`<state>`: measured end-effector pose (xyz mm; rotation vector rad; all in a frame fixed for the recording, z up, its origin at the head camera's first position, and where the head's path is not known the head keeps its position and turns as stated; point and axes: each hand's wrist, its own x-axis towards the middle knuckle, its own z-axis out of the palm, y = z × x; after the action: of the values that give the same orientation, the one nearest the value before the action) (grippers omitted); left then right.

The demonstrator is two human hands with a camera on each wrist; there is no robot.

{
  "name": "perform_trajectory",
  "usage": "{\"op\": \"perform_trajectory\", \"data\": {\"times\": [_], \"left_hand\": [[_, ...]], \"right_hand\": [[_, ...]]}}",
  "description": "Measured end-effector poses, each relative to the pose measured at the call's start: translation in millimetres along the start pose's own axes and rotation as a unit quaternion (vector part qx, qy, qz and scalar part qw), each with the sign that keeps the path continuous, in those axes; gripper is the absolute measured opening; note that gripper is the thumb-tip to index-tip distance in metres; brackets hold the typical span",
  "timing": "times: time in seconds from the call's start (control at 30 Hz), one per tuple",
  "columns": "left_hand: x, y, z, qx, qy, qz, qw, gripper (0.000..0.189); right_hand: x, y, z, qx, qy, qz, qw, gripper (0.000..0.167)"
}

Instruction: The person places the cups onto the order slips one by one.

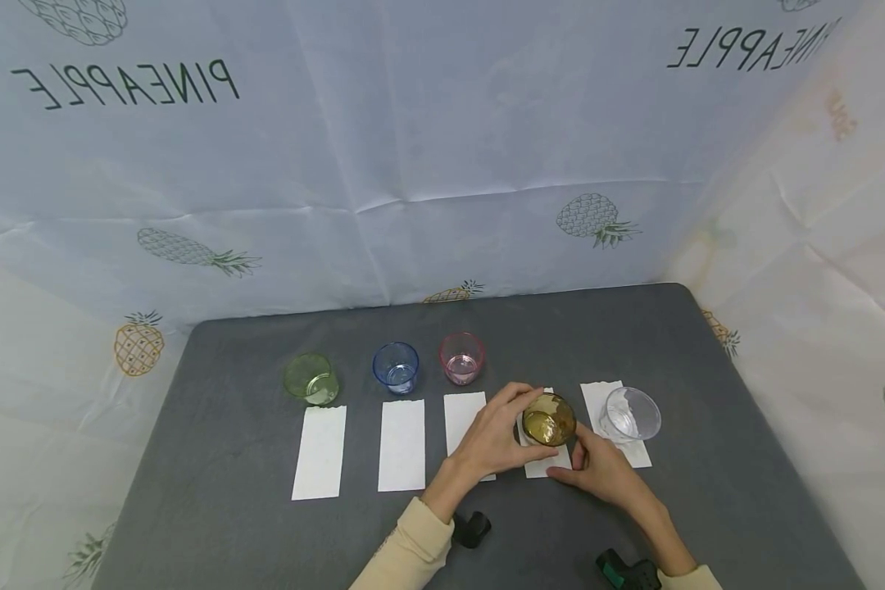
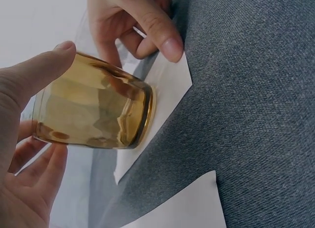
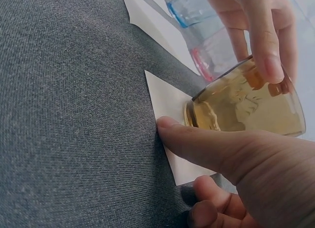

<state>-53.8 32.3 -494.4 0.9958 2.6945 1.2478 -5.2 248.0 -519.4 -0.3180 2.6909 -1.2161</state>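
An amber glass (image 1: 549, 419) stands on a white paper strip (image 1: 549, 469), right of the table's middle. My left hand (image 1: 490, 434) grips it from the left, thumb on the near side and fingers around the far side near the rim. To its right is my right hand (image 1: 605, 467). In the right wrist view its thumb (image 3: 197, 139) lies stretched along the strip, its tip at the strip's near edge beside the glass base. The other fingers of that hand bend loosely, partly hidden by the glass in the left wrist view.
A clear glass (image 1: 632, 414) stands on another strip (image 1: 597, 395) at the right. Behind the three left strips stand green (image 1: 311, 379), blue (image 1: 396, 368) and pink (image 1: 462, 358) glasses. A pineapple-printed cloth (image 1: 413, 147) hangs behind the grey table (image 1: 221, 426).
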Motion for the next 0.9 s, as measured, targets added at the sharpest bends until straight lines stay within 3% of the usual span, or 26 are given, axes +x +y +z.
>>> {"op": "perform_trajectory", "data": {"times": [0.37, 0.9], "left_hand": [[1.2, -2.2, 6.7, 0.021, 0.001, 0.001, 0.9998, 0.081], [0.3, -1.6, 6.3, 0.012, -0.007, -0.003, 0.9999, 0.08]], "right_hand": [[0.5, -1.5, -0.6, -0.002, 0.002, 0.004, 1.0, 0.053], [0.2, -2.2, -0.9, 0.008, -0.003, 0.01, 0.9999, 0.055]]}}
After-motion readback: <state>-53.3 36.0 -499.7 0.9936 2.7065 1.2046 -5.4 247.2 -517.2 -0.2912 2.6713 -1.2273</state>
